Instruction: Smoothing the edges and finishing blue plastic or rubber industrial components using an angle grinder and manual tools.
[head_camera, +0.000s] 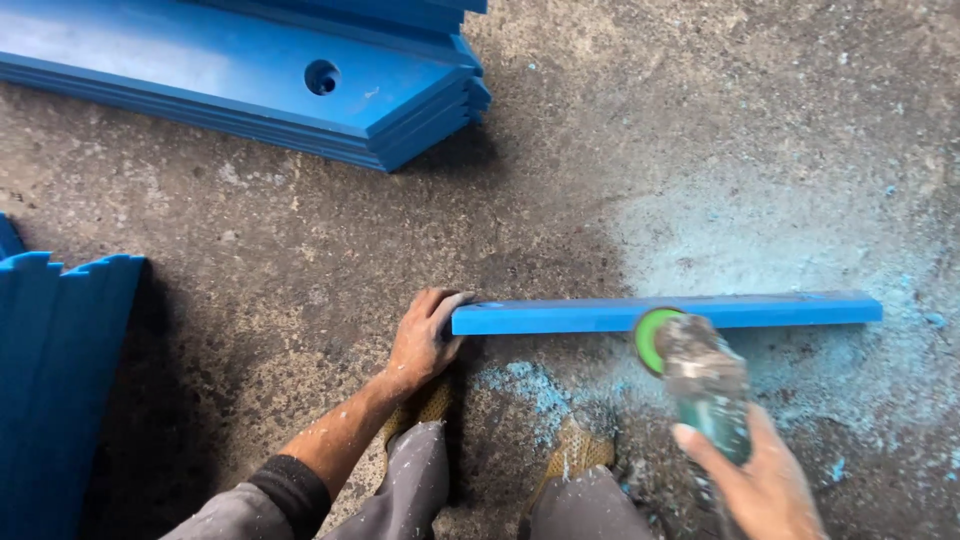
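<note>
A long blue plastic strip (760, 310) stands on its edge on the concrete floor, running left to right. My left hand (425, 338) grips its left end. My right hand (755, 480) holds a dusty angle grinder (705, 385) by its body. The grinder's green disc (652, 340) touches the near side of the strip around its middle. Blue dust covers the floor below and to the right of the strip.
A stack of blue plastic plates (250, 75) with a round hole lies at the top left. Another stack of blue strips (55, 370) stands at the left edge. My legs and shoes (575, 455) are just below the strip.
</note>
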